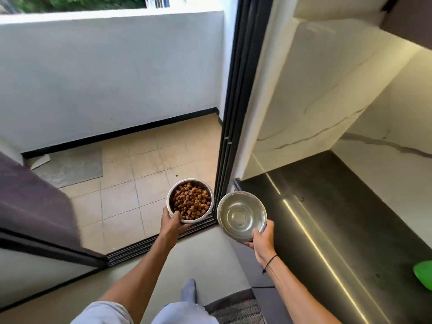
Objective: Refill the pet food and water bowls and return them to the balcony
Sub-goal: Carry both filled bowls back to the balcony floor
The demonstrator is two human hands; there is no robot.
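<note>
My left hand [172,222] grips the near rim of a steel food bowl [189,200] heaped with brown kibble, held over the balcony doorway. My right hand [262,237] holds a second steel bowl [241,215] by its near rim, just right of the first; it looks to hold clear water, its bottom showing through. Both bowls are level and in the air, a little apart from each other. The tiled balcony floor [131,183] lies ahead past the black sliding-door track [163,240].
A grey mat [70,167] lies on the balcony floor at the left by the white parapet wall [112,73]. The black door frame [231,113] stands at centre. A dark counter [339,218] runs on the right with a green object [424,273]. A dark curtain [35,202] hangs at left.
</note>
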